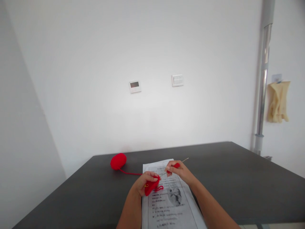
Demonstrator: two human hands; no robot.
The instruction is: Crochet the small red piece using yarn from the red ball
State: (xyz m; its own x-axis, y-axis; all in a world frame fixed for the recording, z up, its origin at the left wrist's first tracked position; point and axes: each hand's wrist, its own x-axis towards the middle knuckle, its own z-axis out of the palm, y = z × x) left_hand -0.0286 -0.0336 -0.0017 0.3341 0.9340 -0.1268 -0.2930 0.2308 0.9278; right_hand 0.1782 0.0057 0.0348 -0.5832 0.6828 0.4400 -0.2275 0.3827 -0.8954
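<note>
My left hand (148,181) is closed around a small piece of red crochet work (152,186). A yellow stitch marker (146,185) hangs on this piece, and a loose red yarn tail (159,188) dangles beside it. In my right hand (175,169), the fingers grip a crochet hook (176,165) by its red handle. Its thin metal shaft points left to the red work; whether the tip sits in a stitch is too small to tell. From the left hand, a strand runs left to a red ball of yarn (118,161) on the dark table.
Printed sheets of paper (166,211) lie under both hands on the dark table (226,178). A white wall rises behind it, bearing a thermostat (135,86) and a light switch (177,80). Right of the table stand a metal pole (263,95) and hanging yellow gloves (278,101).
</note>
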